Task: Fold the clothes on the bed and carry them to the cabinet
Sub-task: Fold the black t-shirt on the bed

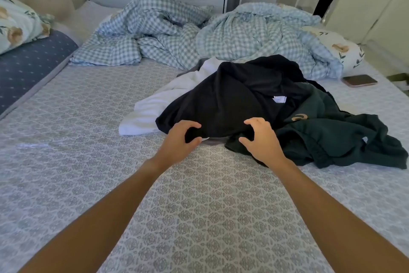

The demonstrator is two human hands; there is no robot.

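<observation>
Patterned bed [88, 117]: both hands, left hand [179, 140] and right hand [261, 140], spread-fingered, unclosed, should pinch the black garment [232, 100] hem, lifting it clear.

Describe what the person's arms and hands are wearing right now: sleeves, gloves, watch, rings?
Nothing shows on either. The left hand and right hand are bare, with no gloves, and no rings visible. Both forearms are uncovered to the frame's bottom edge: no sleeves, watch or bands.

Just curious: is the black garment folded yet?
No. The black garment lies crumpled in a heap over white cloth, with no neat folds.
</observation>
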